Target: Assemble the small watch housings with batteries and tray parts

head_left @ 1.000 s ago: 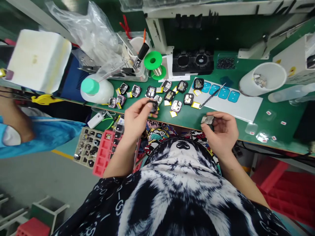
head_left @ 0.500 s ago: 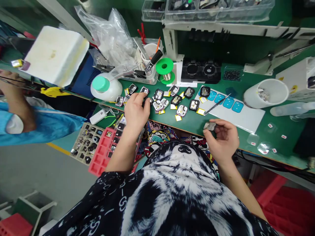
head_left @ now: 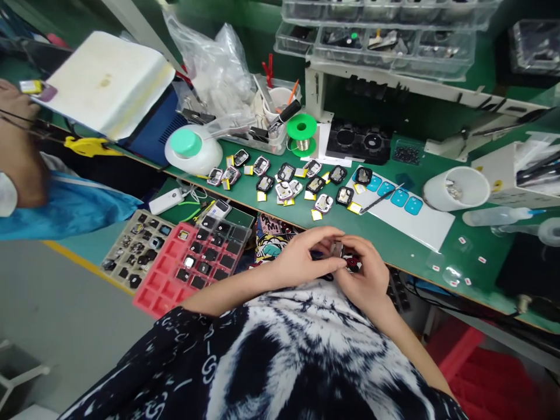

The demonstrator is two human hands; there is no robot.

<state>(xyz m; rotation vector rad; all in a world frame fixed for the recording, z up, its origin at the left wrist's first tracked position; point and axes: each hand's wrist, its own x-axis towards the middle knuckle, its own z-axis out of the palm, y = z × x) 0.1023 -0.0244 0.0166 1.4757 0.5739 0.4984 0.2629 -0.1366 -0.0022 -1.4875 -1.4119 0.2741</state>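
My left hand [head_left: 308, 256] and my right hand [head_left: 365, 271] meet just off the table's front edge, above my lap. Between their fingertips is a small grey, dark-edged piece [head_left: 336, 249], gripped from both sides; the fingers cover much of it, so its kind is unclear. Beyond the hands lie several opened smartwatch cases, among them a black watch case [head_left: 265, 184] and a white watch case [head_left: 324, 203]. Small yellow-edged batteries, one of them a battery [head_left: 317, 215], lie beside the cases.
A white sheet with blue pads [head_left: 413, 224] lies right of the cases, with tweezers [head_left: 382, 198] across it. Behind stand a solder spool [head_left: 301, 131] and a white bottle [head_left: 192, 154]. A red tray [head_left: 155, 286] sits lower left. A co-worker's arm [head_left: 21, 151] is at far left.
My left hand has left the watch cases and come right to my right hand, which moved inward with the grey piece. Both hands now hold it. The view has shifted slightly.
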